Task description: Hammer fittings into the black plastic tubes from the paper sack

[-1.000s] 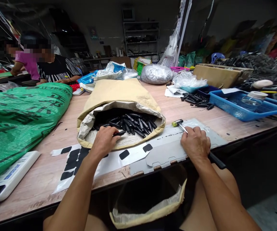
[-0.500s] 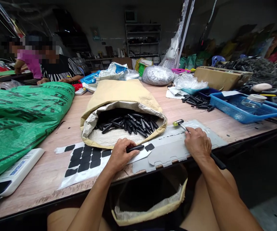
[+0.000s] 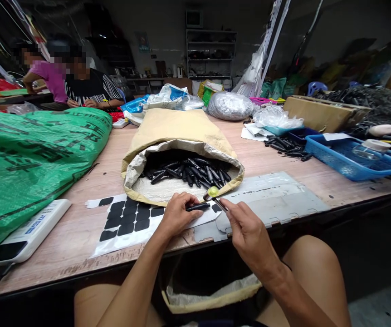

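My left hand [image 3: 179, 212] is closed around a black pen-like part [image 3: 198, 206], which lies level just above the table edge. In my right hand [image 3: 250, 227] is the handle of a small hammer [image 3: 213, 193] with a yellowish head, held close to the right end of the black part. Behind both hands a tan sack [image 3: 182, 125] lies open towards me, with many similar black parts [image 3: 198, 171] inside. A white sheet with black rounded squares [image 3: 126, 219] lies left of my left hand. Under my right hand's side is a grey board [image 3: 277, 197].
A green sack [image 3: 39, 141] and a white scale-like device [image 3: 41, 231] are at the left. Blue baskets [image 3: 355, 165], loose black parts [image 3: 284, 145] and a cardboard box [image 3: 321, 113] are at the right. Another open sack [image 3: 212, 302] is below the table edge. Two people sit far left.
My right hand has moved left with the hammer, bringing its head beside the black part. My left hand still holds that part. The whole view has shifted slightly.
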Tool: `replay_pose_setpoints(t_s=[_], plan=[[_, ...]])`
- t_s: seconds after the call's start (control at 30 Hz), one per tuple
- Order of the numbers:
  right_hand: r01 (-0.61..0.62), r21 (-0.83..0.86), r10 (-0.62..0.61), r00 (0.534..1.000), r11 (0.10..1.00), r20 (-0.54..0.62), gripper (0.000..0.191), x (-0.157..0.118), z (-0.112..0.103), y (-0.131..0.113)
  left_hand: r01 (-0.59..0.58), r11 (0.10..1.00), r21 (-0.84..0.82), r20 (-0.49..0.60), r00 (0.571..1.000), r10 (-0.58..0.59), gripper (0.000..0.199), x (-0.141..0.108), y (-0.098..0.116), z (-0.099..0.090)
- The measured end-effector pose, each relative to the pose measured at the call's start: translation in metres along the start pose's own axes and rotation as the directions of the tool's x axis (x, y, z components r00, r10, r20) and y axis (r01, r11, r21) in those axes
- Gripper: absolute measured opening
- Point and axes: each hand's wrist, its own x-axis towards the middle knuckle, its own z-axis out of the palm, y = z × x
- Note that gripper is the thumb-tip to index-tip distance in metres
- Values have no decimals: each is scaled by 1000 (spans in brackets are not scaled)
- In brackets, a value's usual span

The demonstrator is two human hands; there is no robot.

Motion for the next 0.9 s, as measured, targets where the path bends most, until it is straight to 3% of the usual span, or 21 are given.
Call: replay_pose_setpoints(t_s=[0.3, 0.5, 0.7, 0.9], plan=[[102, -263, -81, 993, 960, 88, 60, -6, 16, -12, -17, 999, 37, -15, 1000, 18, 13, 1, 0, 0], [52, -242, -61, 998, 969, -30, 60, -5, 7, -6, -13, 1000, -4, -28, 1000, 13, 15, 1, -1, 2], [15, -269, -3, 999, 963, 44, 54, -7, 8, -2, 19, 1000, 6, -39, 999, -19, 15, 0, 1, 3], [-130, -351, 68, 981, 927, -183, 39, 7, -14, 21, 23, 1000, 22, -27, 999, -22, 13, -1, 2, 1]])
